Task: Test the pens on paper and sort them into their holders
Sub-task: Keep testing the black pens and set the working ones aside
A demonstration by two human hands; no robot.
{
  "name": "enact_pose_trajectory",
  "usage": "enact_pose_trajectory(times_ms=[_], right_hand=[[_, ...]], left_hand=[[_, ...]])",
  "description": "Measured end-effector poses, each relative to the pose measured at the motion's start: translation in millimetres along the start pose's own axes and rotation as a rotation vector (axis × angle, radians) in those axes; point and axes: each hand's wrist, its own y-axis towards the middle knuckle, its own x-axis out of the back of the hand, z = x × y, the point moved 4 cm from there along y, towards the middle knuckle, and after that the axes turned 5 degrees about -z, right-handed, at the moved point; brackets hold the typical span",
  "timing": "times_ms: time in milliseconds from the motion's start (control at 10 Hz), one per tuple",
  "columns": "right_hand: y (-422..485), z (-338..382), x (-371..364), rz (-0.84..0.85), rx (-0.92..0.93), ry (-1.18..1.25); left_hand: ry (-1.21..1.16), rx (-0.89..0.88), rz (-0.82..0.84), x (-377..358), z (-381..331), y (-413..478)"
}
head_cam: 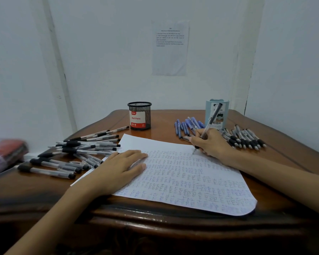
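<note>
A white sheet of paper [182,179] covered in small pen marks lies on the wooden table [155,214]. My left hand [122,168] rests flat on its left part, fingers straight. My right hand [210,142] grips a clear black-capped pen [211,120], tip down on the sheet's far right edge. A pile of black-capped pens [75,151] lies to the left. Blue pens [187,126] and black-grip pens [245,138] lie at the back right. A black mesh holder [139,115] and a light blue holder [217,113] stand at the back.
A printed sheet [170,47] is stuck to the white wall behind the table. A pink and red bundle [6,151] lies off the table's left side. The table's front edge curves just under the paper.
</note>
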Motion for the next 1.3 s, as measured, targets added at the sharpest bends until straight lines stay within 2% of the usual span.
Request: enact_pose_trajectory(times_ms=[400, 500, 600, 800, 1100, 1200, 1300], right_hand=[[-1.4, 1.4, 0.2, 0.018, 0.019, 0.008], [-3.9, 7.1, 0.1, -0.003, 0.084, -0.041], [-6.6, 12.7, 3.4, -0.070, 0.136, 0.008], [-8.0, 16.7, 14.1, -0.118, 0.035, 0.134], [-6.6, 15.0, 18.9, 0.039, -0.275, 0.425], [-7.3, 16.5, 16.7, 0.109, -0.322, 0.481], [-8.2, 18.4, 16.6, 0.134, -0.274, 0.453]], left_hand=[[-0.004, -0.013, -0.010, -0.6, 0.9, 0.1], [-0.004, -0.010, -0.008, -0.7, 1.3, 0.3], [-0.006, -0.007, -0.003, -0.6, 1.7, 0.7], [-0.004, 0.000, 0.008, -0.1, 1.0, 0.4], [-0.007, 0.008, 0.008, -1.2, 2.0, 1.5], [-0.008, 0.009, 0.007, -1.2, 1.5, 0.8], [-0.008, 0.011, 0.006, -0.6, 0.8, 0.7]])
